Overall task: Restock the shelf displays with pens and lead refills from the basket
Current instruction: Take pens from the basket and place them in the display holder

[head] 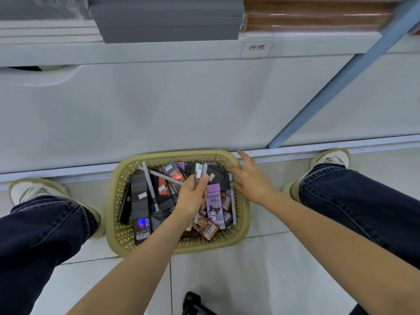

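The left hand (193, 196) grips a bunch of pens (200, 170) in a closed fist above the middle of the olive basket (113, 201). Their capped ends stick up past the fingers (203, 181) and their lower ends poke out beneath the palm. About four caps show, in mint, pink and grey; the exact number in the fist cannot be told.

The right hand (252, 180) is spread with straight fingers over the basket's right rim, holding nothing. Its fingertips reach over the dark boxes (218, 176) at the far right; contact cannot be made out.

Three loose pens lie in the basket: a pale grey one (148, 185) lengthwise on the left, a second (164, 176) crossing it, and a lilac one (233, 205) against the right wall.

A purple box (214, 206) just right of the left hand reads "KUROMI". Black and brown boxes with barcode stickers fill the rest. A shelf tag (256, 48) above bears the handwritten "物理".
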`<state>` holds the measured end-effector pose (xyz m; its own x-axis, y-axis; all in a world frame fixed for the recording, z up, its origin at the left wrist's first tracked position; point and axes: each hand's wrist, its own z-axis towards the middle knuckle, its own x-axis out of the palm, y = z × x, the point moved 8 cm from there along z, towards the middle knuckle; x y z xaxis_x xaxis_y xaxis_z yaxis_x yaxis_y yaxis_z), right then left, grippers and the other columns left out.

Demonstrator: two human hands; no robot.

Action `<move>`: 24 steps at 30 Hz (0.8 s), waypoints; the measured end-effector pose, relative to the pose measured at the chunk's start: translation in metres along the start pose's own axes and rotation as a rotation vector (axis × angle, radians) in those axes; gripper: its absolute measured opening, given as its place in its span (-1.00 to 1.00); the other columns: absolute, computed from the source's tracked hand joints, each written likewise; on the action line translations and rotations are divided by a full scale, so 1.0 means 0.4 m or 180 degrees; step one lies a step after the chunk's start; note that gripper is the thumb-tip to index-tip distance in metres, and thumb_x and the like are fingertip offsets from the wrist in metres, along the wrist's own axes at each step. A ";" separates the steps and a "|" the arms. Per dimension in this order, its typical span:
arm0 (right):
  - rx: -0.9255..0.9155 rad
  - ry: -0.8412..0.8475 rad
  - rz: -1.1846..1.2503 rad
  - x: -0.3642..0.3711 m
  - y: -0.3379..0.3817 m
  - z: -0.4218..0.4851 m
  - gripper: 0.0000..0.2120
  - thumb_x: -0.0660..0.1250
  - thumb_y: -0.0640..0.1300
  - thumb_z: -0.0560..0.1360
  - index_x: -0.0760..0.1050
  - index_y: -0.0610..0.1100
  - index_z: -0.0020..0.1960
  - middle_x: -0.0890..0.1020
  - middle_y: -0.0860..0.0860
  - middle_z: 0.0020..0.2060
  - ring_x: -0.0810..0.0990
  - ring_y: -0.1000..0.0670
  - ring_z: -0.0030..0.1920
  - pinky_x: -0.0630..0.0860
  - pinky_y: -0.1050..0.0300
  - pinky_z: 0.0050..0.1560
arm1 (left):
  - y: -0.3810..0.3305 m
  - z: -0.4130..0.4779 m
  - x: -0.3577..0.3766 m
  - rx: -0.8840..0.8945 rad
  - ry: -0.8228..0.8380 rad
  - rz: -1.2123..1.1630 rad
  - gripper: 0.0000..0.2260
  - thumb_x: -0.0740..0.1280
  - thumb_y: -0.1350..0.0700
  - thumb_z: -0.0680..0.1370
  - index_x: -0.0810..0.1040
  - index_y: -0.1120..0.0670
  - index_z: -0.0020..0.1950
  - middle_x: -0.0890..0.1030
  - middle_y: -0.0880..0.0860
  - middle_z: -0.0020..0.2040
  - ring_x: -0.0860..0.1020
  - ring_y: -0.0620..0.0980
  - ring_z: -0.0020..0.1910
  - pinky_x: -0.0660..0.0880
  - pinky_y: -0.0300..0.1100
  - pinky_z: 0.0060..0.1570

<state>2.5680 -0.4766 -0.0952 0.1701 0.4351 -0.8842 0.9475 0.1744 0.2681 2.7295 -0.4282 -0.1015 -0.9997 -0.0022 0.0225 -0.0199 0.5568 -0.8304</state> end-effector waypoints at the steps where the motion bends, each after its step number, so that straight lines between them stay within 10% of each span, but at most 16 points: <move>1: -0.0001 0.0020 0.0000 0.004 0.003 0.002 -0.58 0.39 0.00 0.51 0.44 0.00 0.35 -0.02 -0.11 0.55 0.04 -0.17 0.52 0.44 -0.16 0.29 | -0.001 0.000 0.000 -0.0021 0.0022 -0.0021 -0.81 0.20 0.04 0.66 0.37 0.13 -0.07 0.37 0.00 -0.39 0.25 -0.12 -0.54 0.26 -0.28 -0.56; 7: -0.0230 -0.0136 0.0978 -0.027 0.012 -0.007 -0.72 0.56 -0.04 0.34 0.58 -0.05 -0.02 0.25 -0.04 0.41 0.15 -0.03 0.43 0.19 0.03 0.42 | 0.006 0.001 -0.011 -0.0166 -0.0031 0.0137 -0.78 0.17 0.00 0.67 0.31 0.10 -0.08 0.31 0.06 -0.34 0.21 -0.09 -0.54 0.20 -0.22 -0.53; 13: -0.0244 -0.0198 0.2811 -0.131 0.039 0.006 -0.92 0.43 -0.22 0.48 0.56 -0.22 -0.08 0.66 -0.01 -0.30 0.62 0.04 -0.32 0.57 0.16 -0.19 | -0.019 -0.014 -0.032 0.0136 0.0093 0.0308 -0.71 0.43 -0.04 0.51 0.51 0.16 -0.01 0.42 -0.15 -0.46 0.36 -0.18 -0.53 0.31 -0.30 -0.47; 18: -0.0534 -0.0181 0.3234 -0.158 0.181 0.049 -0.92 0.43 -0.18 0.48 0.55 -0.16 -0.10 0.67 -0.03 -0.32 0.64 0.00 -0.34 0.55 0.16 -0.26 | -0.087 -0.037 -0.074 0.0754 0.0238 0.0287 -0.84 0.47 0.05 0.49 0.60 0.14 -0.10 0.66 0.04 -0.31 0.63 -0.02 -0.30 0.58 -0.17 -0.21; 24: -0.0247 -0.0280 0.2609 -0.042 0.290 0.111 -0.86 0.40 -0.01 0.52 0.53 -0.07 -0.06 0.66 0.02 -0.24 0.63 0.04 -0.27 0.52 0.12 -0.19 | -0.058 -0.046 -0.338 0.0756 -0.1059 0.0207 -0.81 0.32 0.15 0.60 0.48 0.15 -0.20 0.55 -0.02 -0.47 0.48 -0.07 -0.46 0.48 -0.19 -0.35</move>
<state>2.6870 -0.5030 -0.0663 0.8225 0.3807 -0.4225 0.4928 -0.1063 0.8636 2.8654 -0.4255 -0.0751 -0.9472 -0.2634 -0.1831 0.0805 0.3575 -0.9304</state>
